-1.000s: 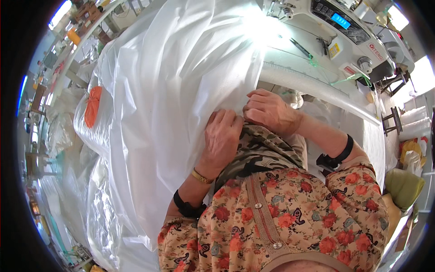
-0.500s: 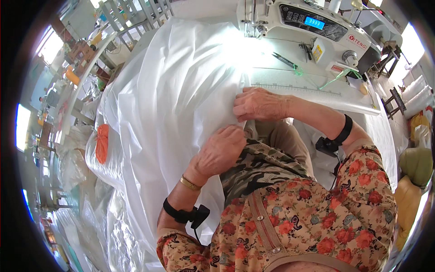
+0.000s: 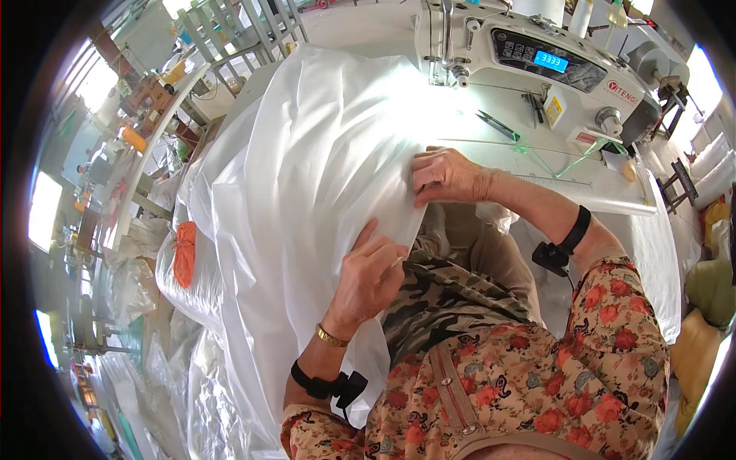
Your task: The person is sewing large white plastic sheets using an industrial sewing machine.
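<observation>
A large sheet of thin white fabric (image 3: pixel 284 176) spreads in loose folds over the table and hangs down toward my lap. My right hand (image 3: pixel 448 176) pinches its edge close to the front of the sewing table. Nearer to my body, my left hand (image 3: pixel 368 274) grips the same edge with curled fingers, its index finger stretched out along the cloth. Between the two hands a short length of the edge runs fairly straight. The fingertips of the left hand are partly hidden. Beyond the hands stands a white sewing machine (image 3: pixel 529 57) with a lit display and a bright lamp.
Tweezers (image 3: pixel 498 125) and green thread (image 3: pixel 556 169) lie on the machine table (image 3: pixel 498 96), with a ruler scale along its front. An orange bundle (image 3: pixel 184 254) rests on white material at the left. Grey metal railings (image 3: pixel 238 38) stand behind; bagged goods (image 3: pixel 709 291) are at the right.
My left hand has drawn back slightly toward my body, and its index finger has straightened. My hands are farther apart along the fabric edge. The whole view has shifted a little.
</observation>
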### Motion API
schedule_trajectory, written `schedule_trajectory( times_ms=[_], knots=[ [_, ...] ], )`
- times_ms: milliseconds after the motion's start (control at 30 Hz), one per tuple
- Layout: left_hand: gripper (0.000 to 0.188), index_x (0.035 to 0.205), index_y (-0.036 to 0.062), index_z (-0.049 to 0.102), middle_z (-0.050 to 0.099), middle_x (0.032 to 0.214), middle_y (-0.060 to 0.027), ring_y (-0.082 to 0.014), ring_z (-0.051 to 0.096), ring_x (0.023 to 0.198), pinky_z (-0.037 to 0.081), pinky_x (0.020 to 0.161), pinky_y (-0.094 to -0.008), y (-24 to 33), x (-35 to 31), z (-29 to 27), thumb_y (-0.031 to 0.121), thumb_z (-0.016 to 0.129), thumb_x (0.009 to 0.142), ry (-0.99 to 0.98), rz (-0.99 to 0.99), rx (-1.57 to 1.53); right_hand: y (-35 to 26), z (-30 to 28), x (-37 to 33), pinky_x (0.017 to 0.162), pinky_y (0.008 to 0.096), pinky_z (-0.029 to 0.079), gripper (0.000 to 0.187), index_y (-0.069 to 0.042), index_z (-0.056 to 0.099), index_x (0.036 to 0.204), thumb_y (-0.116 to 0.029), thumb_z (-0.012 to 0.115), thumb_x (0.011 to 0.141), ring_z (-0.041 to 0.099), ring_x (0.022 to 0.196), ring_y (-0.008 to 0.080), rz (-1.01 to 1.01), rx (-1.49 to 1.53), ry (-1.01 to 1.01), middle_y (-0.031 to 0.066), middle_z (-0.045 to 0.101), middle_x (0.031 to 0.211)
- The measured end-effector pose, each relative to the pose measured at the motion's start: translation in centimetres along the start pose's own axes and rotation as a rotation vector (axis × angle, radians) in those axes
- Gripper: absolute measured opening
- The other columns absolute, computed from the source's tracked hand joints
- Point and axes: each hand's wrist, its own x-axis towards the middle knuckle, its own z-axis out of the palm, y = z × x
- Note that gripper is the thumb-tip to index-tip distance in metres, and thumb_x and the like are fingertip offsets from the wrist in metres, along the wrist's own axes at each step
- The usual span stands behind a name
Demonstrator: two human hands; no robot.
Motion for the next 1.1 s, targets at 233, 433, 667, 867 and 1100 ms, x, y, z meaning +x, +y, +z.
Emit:
schedule_trajectory(
  times_ms=[233, 433, 667, 867, 1100],
  knots=[
    [0.01, 0.066, 0.0019, 0.053, 0.067, 0.076, -0.0074, -0.0221, 0.065, 0.068, 0.033, 0.109, -0.0544, 0.8, -0.9, -0.4, -0.006, 0.053, 0.072, -0.031, 0.013, 0.035, 2.6, -2.1, 0.3, 0.086, 0.0375, 0.041, 0.033, -0.012, 0.054, 0.086, -0.039, 0.072, 0.078, 0.059, 0.084, 0.0219, -0.018, -0.086, 0.106, 0.001, 0.057, 0.082],
    [0.012, 0.064, 0.0037, 0.049, 0.065, 0.075, -0.0075, -0.0223, 0.062, 0.063, 0.03, 0.11, -0.0577, 1.6, 0.0, 1.4, -0.006, 0.055, 0.067, -0.023, 0.154, 0.014, 4.9, -3.0, 0.6, 0.091, 0.0426, 0.038, 0.051, -0.008, 0.054, 0.099, -0.051, 0.068, 0.076, 0.056, 0.095, 0.0269, 0.066, -0.241, 0.172, 0.0064, 0.056, 0.096],
    [0.02, 0.065, 0.0062, 0.041, 0.052, 0.067, -0.006, -0.0235, 0.055, 0.059, 0.032, 0.107, -0.0559, 1.9, 2.0, 4.8, -0.007, 0.057, 0.063, -0.054, 0.252, -0.092, 1.7, -1.1, -1.7, 0.086, 0.0422, 0.046, 0.062, 0.002, 0.056, 0.107, -0.055, 0.059, 0.083, 0.056, 0.097, 0.032, 0.436, -0.408, 0.236, 0.0128, 0.059, 0.1],
    [0.024, 0.065, 0.0087, 0.039, 0.051, 0.066, -0.0049, -0.0212, 0.053, 0.057, 0.032, 0.106, -0.0547, 0.9, 2.7, 4.7, -0.005, 0.059, 0.061, -0.055, 0.317, -0.054, -0.1, -0.8, -2.9, 0.103, 0.0455, 0.034, 0.067, 0.002, 0.055, 0.122, -0.055, 0.054, 0.088, 0.046, 0.125, 0.0334, 0.505, -0.337, 0.196, 0.0212, 0.052, 0.133],
    [0.025, 0.067, 0.0099, 0.039, 0.047, 0.064, -0.0043, -0.0206, 0.049, 0.053, 0.035, 0.101, -0.0524, -0.4, 4.7, 4.1, -0.005, 0.058, 0.061, -0.008, 0.445, -0.002, 0.1, -1.5, -2.0, 0.097, 0.0448, 0.036, 0.056, -0.004, 0.061, 0.117, -0.051, 0.056, 0.088, 0.05, 0.114, 0.0334, 0.563, -0.357, 0.226, 0.0185, 0.056, 0.123]
  ],
)
